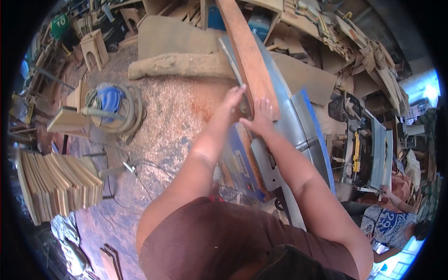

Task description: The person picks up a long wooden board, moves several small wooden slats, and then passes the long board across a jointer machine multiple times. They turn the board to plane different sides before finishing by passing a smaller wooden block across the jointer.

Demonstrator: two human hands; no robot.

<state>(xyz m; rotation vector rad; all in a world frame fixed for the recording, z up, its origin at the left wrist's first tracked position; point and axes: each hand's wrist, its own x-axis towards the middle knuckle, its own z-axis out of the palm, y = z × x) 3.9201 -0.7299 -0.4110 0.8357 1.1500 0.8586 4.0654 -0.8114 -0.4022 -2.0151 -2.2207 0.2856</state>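
Sawdust covered the floor (163, 105) left of the grey metal counter (290, 116). Your right hand (262, 120) lay open on the long, reddish-brown wooden board (249, 51) along the counter's left edge; your left hand (233, 99), fingers extended, was beside it.

A long, thick reddish-brown wooden board (250, 53) lies lengthwise on the grey metal bed (285, 95) of a jointer. Its broad upper face is bare, with a smooth look and slight tonal variation; a darker long edge shows on the left. The near end sits under the right hand (262, 119), whose fingers spread over the upper face. The left hand (234, 97) is beside its left edge; contact is unclear. The far end runs out of view at the top.
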